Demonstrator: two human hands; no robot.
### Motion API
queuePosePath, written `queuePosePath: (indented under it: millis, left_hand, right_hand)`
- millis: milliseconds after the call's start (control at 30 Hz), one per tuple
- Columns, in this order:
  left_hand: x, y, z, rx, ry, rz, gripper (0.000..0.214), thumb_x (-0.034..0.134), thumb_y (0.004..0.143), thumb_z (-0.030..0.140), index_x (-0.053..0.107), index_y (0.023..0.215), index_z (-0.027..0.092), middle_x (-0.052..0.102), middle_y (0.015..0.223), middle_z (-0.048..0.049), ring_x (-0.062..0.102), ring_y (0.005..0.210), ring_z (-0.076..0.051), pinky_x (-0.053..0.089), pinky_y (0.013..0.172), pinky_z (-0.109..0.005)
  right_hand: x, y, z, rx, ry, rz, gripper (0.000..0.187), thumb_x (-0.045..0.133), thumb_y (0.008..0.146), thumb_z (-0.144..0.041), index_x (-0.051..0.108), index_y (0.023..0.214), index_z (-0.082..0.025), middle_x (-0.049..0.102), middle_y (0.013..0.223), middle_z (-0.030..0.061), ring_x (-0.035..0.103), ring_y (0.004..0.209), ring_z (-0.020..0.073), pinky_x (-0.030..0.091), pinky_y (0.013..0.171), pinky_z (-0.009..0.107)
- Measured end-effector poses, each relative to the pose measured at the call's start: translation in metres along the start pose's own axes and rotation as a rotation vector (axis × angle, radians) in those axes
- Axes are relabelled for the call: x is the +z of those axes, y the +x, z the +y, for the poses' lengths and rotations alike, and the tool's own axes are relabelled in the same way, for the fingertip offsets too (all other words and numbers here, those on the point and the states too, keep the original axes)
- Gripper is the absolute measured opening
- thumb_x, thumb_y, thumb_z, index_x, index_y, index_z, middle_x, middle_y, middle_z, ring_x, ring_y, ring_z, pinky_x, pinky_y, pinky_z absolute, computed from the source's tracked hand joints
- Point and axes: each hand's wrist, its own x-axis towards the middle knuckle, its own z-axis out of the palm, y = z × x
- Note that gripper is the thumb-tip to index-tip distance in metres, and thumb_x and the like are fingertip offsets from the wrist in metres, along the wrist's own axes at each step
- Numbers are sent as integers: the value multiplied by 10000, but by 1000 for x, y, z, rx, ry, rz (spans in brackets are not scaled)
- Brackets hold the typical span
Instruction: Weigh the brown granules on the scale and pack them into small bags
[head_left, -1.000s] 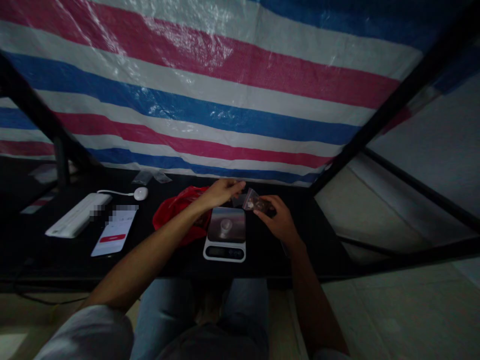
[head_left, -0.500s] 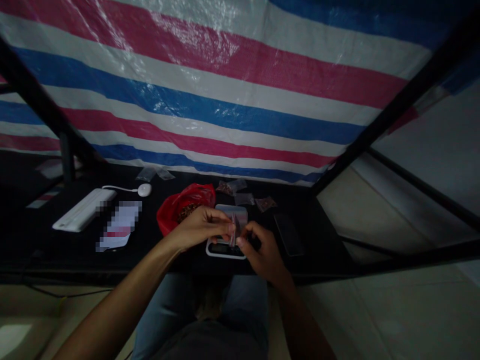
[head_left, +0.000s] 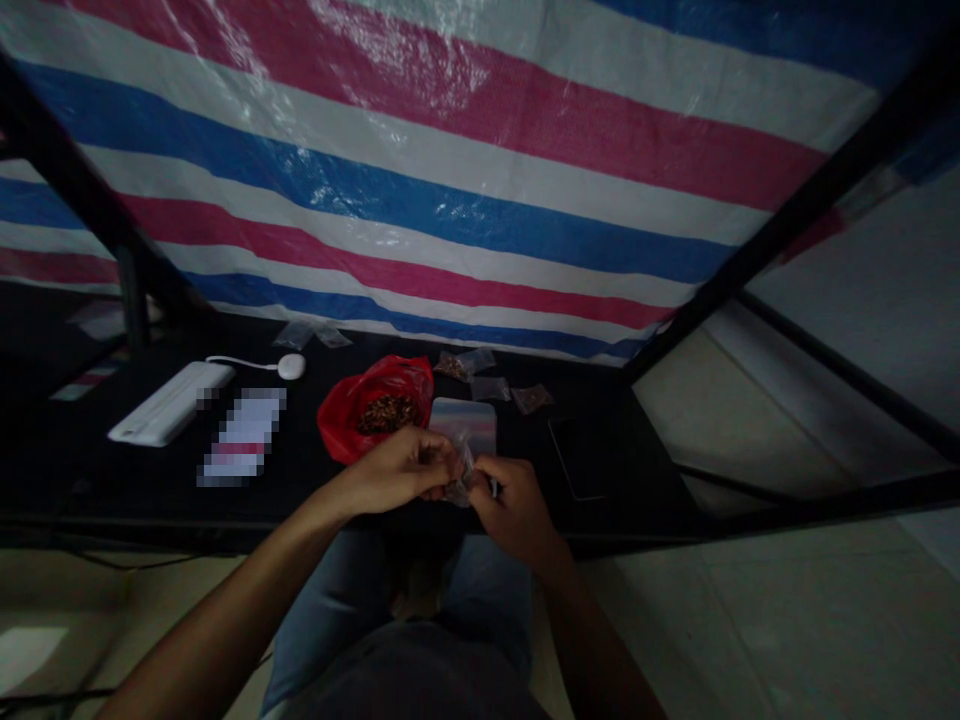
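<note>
Between my two hands is a small clear plastic bag [head_left: 463, 462], its upper part crumpled. My left hand [head_left: 412, 467] is closed on the bag's left side, and my right hand [head_left: 512, 497] pinches its right side. Behind and beneath the bag lies a kitchen scale [head_left: 474, 418], partly hidden by the hands. To the left of the scale sits an open red plastic bag [head_left: 346, 405] with many small brown pieces [head_left: 388, 412] inside; I cannot tell exactly what they are.
Small clear bags [head_left: 491, 389] lie behind the scale, two with brown contents [head_left: 531, 399]. A dark phone [head_left: 574, 458] is at the right. On the left are a white device [head_left: 171, 402], a cabled white puck [head_left: 291, 367] and a pixelated item [head_left: 247, 435]. Striped sheeting [head_left: 420, 210] hangs behind.
My right hand has closed in on the bag and now grips it. The bag, earlier upright and narrow in my left hand, is spread between both hands. The view has shifted slightly.
</note>
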Motion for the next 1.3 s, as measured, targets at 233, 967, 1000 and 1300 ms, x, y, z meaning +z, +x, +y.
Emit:
queuePosePath:
  millis: [233,967,1000,1300]
  left_hand:
    - [9,-15,-2,289,442,246,433,763,791,432,628,1138,211,659,1203,-89,624,1112,-264,505,970,-408]
    - [-117,39,9,-34,1360,99,541,419,985,588,612,1225,142,719,1191,-181,702,1004,-331,508,830,-396]
    - [-118,40,12,-70,1463,33,536,461,977,564,610,1260,135,718,1204,-194,707,998,-337,506,817,-393]
    - [-113,58,33,-65,1569,-94,293,745,743,247,733,1001,108,766,999,-176,688,920,-311,459,879,-404]
  right_hand:
    - [-3,-2,1,71,40,65,267,482,826,-248,478,566,-186,447,529,-34,418,514,98,269,529,253]
    - [-24,-26,83,328,156,101,411,540,908,-539,629,703,-193,649,694,37,601,682,186,440,652,294]
    - [-26,-28,84,332,148,99,410,542,907,-541,631,708,-193,651,699,39,604,689,189,440,656,297]
    - [-21,-28,86,299,147,54,362,546,911,-501,626,739,-193,635,712,21,598,700,179,444,663,289]
